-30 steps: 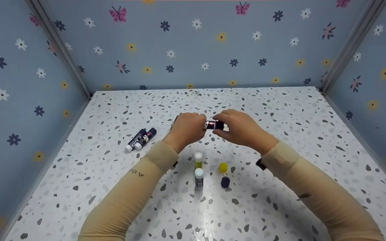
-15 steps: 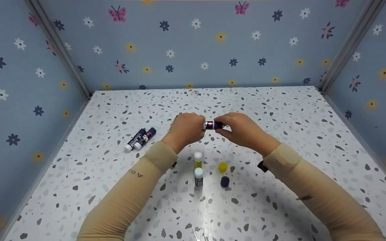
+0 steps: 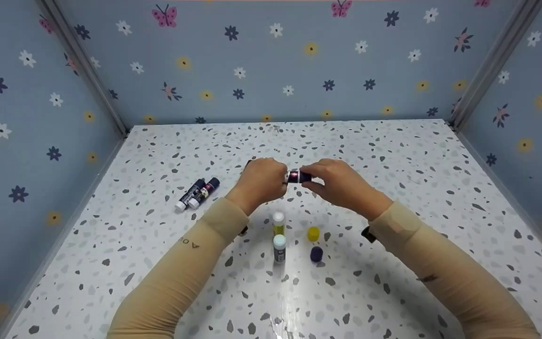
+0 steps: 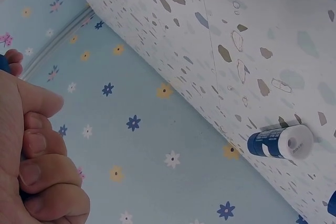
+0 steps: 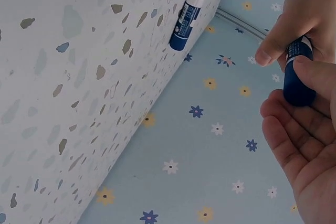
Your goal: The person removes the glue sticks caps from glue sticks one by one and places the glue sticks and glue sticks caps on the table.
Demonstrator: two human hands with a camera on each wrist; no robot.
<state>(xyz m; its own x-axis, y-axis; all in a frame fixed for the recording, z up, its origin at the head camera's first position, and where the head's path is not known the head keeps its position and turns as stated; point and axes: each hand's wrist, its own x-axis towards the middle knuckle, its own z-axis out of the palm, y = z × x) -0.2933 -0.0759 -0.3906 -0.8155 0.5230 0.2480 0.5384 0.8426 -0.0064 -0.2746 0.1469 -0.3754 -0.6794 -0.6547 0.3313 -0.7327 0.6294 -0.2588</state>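
The held tube (image 3: 294, 177) bars the gap between the left hand (image 3: 259, 182) and the right hand (image 3: 339, 181), but I have room beyond them over the far strip of the table (image 3: 374, 141). Nearer me, an upright dark tube (image 3: 279, 254), an upright yellow tube (image 3: 278, 229), a yellow cap (image 3: 313, 234) and a dark cap (image 3: 316, 254) obstruct the middle; two lying tubes (image 3: 204, 193) obstruct the left.

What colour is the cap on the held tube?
The cap is dark blue; it shows best in the right wrist view.
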